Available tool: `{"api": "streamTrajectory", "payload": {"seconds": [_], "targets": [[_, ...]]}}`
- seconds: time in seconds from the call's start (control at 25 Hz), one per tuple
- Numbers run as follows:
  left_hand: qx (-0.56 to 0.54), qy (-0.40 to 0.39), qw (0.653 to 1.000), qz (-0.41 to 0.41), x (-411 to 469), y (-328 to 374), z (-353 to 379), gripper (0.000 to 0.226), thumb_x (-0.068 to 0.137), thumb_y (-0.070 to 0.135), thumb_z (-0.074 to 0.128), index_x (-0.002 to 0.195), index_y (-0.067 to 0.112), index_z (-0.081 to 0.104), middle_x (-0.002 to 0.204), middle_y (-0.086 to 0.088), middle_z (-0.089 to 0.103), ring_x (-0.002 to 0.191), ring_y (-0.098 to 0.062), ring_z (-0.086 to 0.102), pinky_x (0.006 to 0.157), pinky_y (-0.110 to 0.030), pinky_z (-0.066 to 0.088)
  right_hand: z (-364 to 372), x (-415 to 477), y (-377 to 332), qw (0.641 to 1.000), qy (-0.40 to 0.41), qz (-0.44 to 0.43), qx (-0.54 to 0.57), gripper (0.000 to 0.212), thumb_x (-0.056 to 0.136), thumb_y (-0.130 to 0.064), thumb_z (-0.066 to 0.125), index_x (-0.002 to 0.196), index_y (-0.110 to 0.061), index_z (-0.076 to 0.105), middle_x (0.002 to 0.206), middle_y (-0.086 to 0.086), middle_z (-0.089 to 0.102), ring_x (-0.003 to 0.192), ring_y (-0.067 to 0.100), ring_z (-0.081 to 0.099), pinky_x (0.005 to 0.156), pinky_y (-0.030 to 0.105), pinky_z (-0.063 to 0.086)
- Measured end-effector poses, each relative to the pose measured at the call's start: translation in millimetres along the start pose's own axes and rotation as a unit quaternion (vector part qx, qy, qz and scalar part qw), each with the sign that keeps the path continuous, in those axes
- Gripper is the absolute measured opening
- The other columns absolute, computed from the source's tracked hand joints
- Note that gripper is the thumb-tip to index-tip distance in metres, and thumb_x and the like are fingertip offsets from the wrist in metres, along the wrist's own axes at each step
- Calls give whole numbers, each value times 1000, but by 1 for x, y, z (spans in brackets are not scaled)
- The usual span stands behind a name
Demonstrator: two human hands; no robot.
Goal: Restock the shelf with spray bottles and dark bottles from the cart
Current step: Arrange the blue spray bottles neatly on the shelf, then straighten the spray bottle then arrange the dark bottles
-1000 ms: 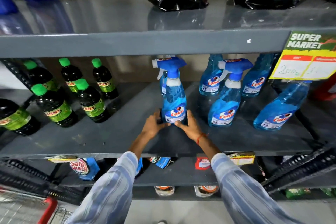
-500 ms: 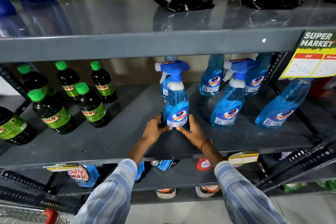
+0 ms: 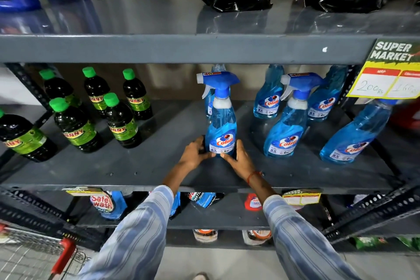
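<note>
I am steadying a blue spray bottle (image 3: 221,125) upright on the middle shelf (image 3: 136,166), left hand (image 3: 194,153) and right hand (image 3: 238,159) in a close grip at its base, while several spray and dark bottles (image 3: 120,125) are already standing there and the cart (image 3: 34,254) is waiting nearby.

Even indoor light, moderately bright. Soft glare on glossy upper shelf (image 3: 141,16). Wide-angle bowing at edges. Corners soft; price tag (image 3: 386,75) slightly blurred.

A supermarket aisle: a "Super Market" price tag (image 3: 386,70) hangs on metal shelving (image 3: 159,49) stocked with cleaning products, probably detergents.
</note>
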State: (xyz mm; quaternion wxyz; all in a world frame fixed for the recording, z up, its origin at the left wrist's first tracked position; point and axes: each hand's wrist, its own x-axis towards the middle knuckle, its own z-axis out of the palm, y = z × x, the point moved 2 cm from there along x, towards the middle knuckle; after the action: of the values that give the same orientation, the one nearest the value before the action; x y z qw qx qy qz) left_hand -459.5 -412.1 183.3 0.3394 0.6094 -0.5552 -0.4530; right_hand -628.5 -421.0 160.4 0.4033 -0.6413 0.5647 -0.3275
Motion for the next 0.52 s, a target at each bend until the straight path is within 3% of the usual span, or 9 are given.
{"api": "streamTrajectory", "payload": {"seconds": [0.12,0.16,0.24,0.32,0.4,0.52], "targets": [[-11,5,1000,-6,-3,1,1,67,73,2,73,131,6,42,133,-18,56,122,-31,54,107,-51,41,-1,-1,-3,1000,1,-3,5,52,83,-17,67,124,-2,38,131,17,54,119,29,54,74,6,34],[-17,1,1000,-6,-5,2,1,68,73,-1,72,133,5,40,134,-19,54,123,-32,53,107,-51,41,-3,-4,-6,1000,-2,-4,15,56,83,-17,67,128,-2,37,134,17,52,122,30,51,78,7,36],[-19,0,1000,-4,-10,3,2,70,72,-6,70,134,2,38,136,-19,53,125,-32,51,108,-51,40,-2,-15,-16,999,15,-6,29,72,82,-17,68,140,-3,26,146,15,39,133,29,40,101,20,39],[17,41,999,12,-17,7,-4,69,74,-2,70,135,1,38,137,-18,52,126,-30,51,109,-46,40,1,-32,-31,991,126,-32,38,74,83,-15,66,143,-3,24,149,17,34,137,29,35,112,32,33],[72,130,987,55,-29,15,-17,61,77,5,69,132,1,42,131,-16,58,120,-27,56,105,-34,44,8,-52,-55,957,262,-90,87,60,84,-11,64,137,-2,36,138,21,43,130,29,43,107,25,34],[71,247,957,135,-56,24,-54,42,81,13,66,119,6,51,103,-9,71,87,-17,68,78,-14,48,43,-67,-102,930,304,-184,92,46,87,-13,60,129,-1,46,128,18,49,123,17,44,106,19,34]]}}
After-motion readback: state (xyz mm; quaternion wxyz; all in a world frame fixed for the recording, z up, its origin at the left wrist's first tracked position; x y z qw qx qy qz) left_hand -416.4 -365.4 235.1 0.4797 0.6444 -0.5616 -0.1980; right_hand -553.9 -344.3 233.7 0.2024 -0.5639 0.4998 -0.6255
